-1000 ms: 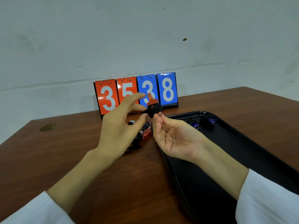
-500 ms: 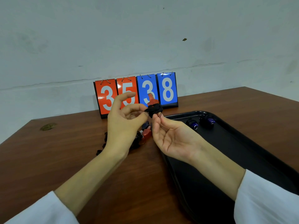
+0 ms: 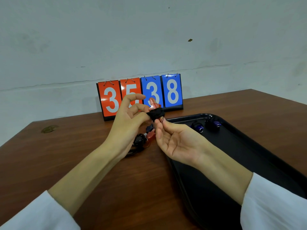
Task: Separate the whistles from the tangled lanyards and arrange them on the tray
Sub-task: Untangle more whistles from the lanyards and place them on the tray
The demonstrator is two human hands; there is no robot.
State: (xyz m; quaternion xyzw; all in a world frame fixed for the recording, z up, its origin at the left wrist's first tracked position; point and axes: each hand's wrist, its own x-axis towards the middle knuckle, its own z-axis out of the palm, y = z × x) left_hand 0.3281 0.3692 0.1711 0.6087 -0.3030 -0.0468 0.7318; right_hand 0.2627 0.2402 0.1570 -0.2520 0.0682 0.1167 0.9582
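Both hands are raised above the table with a red whistle (image 3: 153, 104) and its balled-up black lanyard (image 3: 157, 113) between them. My left hand (image 3: 131, 120) pinches the lanyard from the left. My right hand (image 3: 176, 140) grips it from below, palm up, with a thin cord at the fingertips. Under the hands a pile of tangled whistles and lanyards (image 3: 143, 138) lies on the table, red, black and dark blue. Two blue whistles (image 3: 197, 127) (image 3: 216, 124) sit at the far end of the black tray (image 3: 249, 153).
A flip scoreboard (image 3: 141, 95) reading 3 5 3 8 stands at the back of the brown wooden table (image 3: 58, 160), against a pale wall. The tray takes up the table's right side. A small brown mark (image 3: 49, 128) lies far left.
My left hand's fingers have curled in from an extended pose and now pinch the lanyard bundle. The right hand has kept its grip with little movement.
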